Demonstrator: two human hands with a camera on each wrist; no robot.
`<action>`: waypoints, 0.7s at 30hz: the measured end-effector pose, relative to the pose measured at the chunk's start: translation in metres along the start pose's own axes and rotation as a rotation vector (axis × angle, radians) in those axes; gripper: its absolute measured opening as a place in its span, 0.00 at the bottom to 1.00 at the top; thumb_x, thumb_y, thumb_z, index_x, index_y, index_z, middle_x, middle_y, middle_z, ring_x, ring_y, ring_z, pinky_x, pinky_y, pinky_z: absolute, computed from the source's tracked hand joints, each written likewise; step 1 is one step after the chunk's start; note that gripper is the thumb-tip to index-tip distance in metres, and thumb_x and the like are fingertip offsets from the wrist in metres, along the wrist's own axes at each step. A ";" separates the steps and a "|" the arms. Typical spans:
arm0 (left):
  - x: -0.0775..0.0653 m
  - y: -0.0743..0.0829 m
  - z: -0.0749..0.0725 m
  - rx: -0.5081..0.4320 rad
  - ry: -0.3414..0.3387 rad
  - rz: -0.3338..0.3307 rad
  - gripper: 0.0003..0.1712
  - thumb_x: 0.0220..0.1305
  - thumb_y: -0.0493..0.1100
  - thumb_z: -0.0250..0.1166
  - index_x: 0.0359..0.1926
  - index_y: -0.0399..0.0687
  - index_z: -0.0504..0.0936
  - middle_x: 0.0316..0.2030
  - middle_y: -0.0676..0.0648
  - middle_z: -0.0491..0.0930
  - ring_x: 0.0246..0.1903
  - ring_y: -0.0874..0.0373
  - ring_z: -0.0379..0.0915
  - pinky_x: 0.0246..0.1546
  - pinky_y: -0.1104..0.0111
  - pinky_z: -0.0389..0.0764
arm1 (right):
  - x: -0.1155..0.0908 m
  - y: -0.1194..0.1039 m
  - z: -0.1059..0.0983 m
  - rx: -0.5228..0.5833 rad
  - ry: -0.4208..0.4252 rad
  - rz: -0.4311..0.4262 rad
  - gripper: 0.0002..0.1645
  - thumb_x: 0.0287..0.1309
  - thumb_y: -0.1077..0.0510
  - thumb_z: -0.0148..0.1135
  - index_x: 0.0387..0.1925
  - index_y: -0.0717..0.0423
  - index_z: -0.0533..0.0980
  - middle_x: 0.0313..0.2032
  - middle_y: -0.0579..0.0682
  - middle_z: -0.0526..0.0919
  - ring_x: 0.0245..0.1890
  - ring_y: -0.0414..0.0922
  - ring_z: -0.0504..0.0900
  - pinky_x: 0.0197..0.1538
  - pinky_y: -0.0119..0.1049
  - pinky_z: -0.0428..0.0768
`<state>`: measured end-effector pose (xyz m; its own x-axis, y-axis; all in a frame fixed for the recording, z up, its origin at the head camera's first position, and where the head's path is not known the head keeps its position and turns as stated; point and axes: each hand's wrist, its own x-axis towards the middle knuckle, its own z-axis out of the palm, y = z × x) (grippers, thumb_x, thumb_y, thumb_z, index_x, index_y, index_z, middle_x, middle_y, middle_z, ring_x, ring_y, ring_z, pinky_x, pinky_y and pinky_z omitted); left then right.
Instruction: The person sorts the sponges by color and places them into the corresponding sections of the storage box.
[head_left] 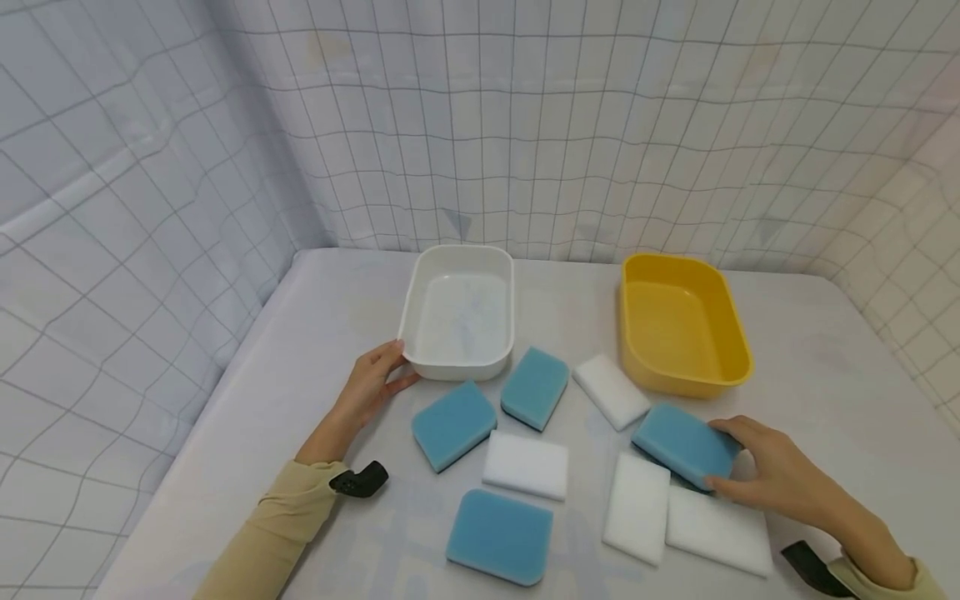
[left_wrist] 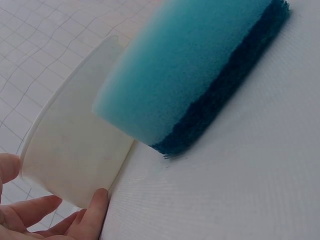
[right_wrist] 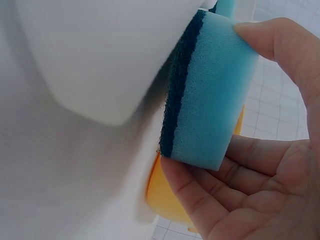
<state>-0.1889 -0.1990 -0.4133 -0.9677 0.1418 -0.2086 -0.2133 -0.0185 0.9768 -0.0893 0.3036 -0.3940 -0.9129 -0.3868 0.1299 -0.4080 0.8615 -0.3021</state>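
My right hand (head_left: 776, 467) holds a blue sponge (head_left: 686, 446) by its right end, between thumb and fingers. In the right wrist view the sponge (right_wrist: 207, 92) shows a dark scouring layer along one side. At the near left corner of a white plastic tub (head_left: 425, 367), my left hand (head_left: 371, 385) touches the outside with fairly straight fingers. The left wrist view has these fingers (left_wrist: 95, 212) against the tub wall (left_wrist: 75, 145), with another blue sponge (left_wrist: 170, 70) close in front. No sponge shows inside the white tub.
A yellow tub (head_left: 678, 387) stands at the back right. Blue sponges (head_left: 453, 425) and white sponges (head_left: 527, 467) lie spread over the white table (head_left: 337, 292). One white sponge (head_left: 717, 529) lies right beside the held one. Grid-patterned cloth (head_left: 525, 125) hangs around the table.
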 end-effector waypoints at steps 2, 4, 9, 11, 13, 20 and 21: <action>0.001 0.000 0.000 -0.002 -0.006 0.012 0.33 0.73 0.52 0.45 0.70 0.37 0.54 0.70 0.39 0.55 0.69 0.46 0.53 0.60 0.60 0.74 | 0.000 0.001 -0.001 -0.002 0.007 -0.002 0.39 0.36 0.44 0.77 0.49 0.62 0.74 0.45 0.54 0.81 0.40 0.43 0.79 0.37 0.30 0.82; 0.002 0.000 0.000 -0.002 -0.016 0.024 0.33 0.73 0.52 0.45 0.70 0.38 0.54 0.70 0.39 0.55 0.69 0.46 0.53 0.61 0.59 0.73 | -0.001 0.001 -0.003 -0.003 0.020 -0.001 0.39 0.35 0.45 0.78 0.49 0.61 0.74 0.45 0.53 0.81 0.40 0.38 0.78 0.37 0.28 0.81; 0.004 0.001 -0.001 -0.001 -0.021 0.027 0.33 0.73 0.52 0.45 0.70 0.38 0.54 0.70 0.40 0.55 0.69 0.47 0.53 0.61 0.58 0.73 | -0.002 0.002 -0.006 0.010 0.037 -0.005 0.40 0.33 0.47 0.79 0.49 0.60 0.74 0.45 0.53 0.81 0.40 0.31 0.75 0.36 0.25 0.80; 0.003 0.001 -0.002 -0.004 -0.018 0.021 0.32 0.73 0.52 0.44 0.70 0.38 0.54 0.70 0.40 0.55 0.69 0.47 0.53 0.61 0.59 0.73 | -0.001 0.001 -0.006 0.008 0.042 -0.012 0.40 0.32 0.47 0.79 0.49 0.61 0.74 0.45 0.53 0.81 0.40 0.31 0.75 0.36 0.25 0.80; 0.003 0.000 -0.002 -0.005 -0.013 0.015 0.32 0.73 0.52 0.44 0.70 0.38 0.54 0.70 0.40 0.55 0.69 0.47 0.54 0.61 0.59 0.73 | 0.000 -0.001 -0.006 0.002 0.043 -0.017 0.41 0.32 0.47 0.79 0.49 0.61 0.74 0.45 0.53 0.81 0.40 0.32 0.75 0.36 0.25 0.80; 0.002 -0.001 -0.004 -0.005 -0.003 0.010 0.32 0.73 0.53 0.45 0.70 0.39 0.56 0.69 0.40 0.57 0.68 0.47 0.55 0.60 0.61 0.75 | 0.006 -0.008 -0.006 -0.026 0.069 -0.049 0.42 0.30 0.47 0.80 0.48 0.62 0.74 0.44 0.53 0.81 0.39 0.34 0.75 0.36 0.27 0.82; 0.001 -0.002 -0.004 -0.006 -0.003 0.011 0.33 0.73 0.53 0.45 0.70 0.39 0.56 0.69 0.40 0.57 0.68 0.47 0.55 0.60 0.61 0.75 | 0.007 -0.009 -0.006 -0.028 0.073 -0.056 0.42 0.30 0.48 0.80 0.48 0.62 0.74 0.44 0.53 0.81 0.39 0.34 0.75 0.36 0.28 0.82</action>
<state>-0.1906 -0.2029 -0.4155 -0.9695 0.1443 -0.1982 -0.2039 -0.0254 0.9787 -0.0917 0.2951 -0.3844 -0.8863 -0.4103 0.2149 -0.4574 0.8485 -0.2662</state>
